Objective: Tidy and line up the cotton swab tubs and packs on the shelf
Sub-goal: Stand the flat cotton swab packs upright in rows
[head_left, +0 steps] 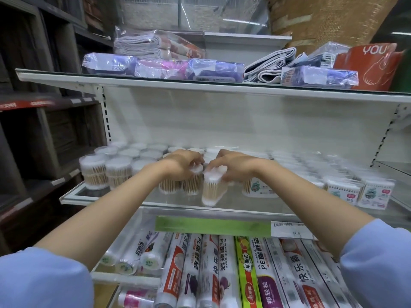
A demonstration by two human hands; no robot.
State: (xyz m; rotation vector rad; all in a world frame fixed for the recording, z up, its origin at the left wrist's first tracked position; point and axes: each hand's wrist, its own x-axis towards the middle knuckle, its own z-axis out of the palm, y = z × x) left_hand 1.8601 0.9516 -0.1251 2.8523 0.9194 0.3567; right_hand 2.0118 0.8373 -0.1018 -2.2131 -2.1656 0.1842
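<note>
Your left hand (180,162) is curling its fingers over the top of a round swab tub (193,182) on the glass shelf (106,197); fingertips are pinching at the white lid. Your right hand (236,165) is gripping a second tub (212,187) from above, fingers wrapped over its cap. That one is tilting, base leaning toward the shelf's front edge, just right of the left-hand tub and touching or nearly touching it — blur is making that hard to call.

Left of your left hand: a cluster of tubs (106,172) is standing upright in rows, running back toward the rear panel. One more tub (170,185) is sitting directly under your left wrist, beside the gripped one.

Right of your right hand: boxed swab packs (375,192) are standing in a row along the shelf, heavily motion-blurred; nearest pack (255,187) is just beside your right fingers.

Below your grip, plastic wrap rolls (222,274) are lying on the lower shelf. Above, bagged cloths (155,47) are sitting on the top shelf.
</note>
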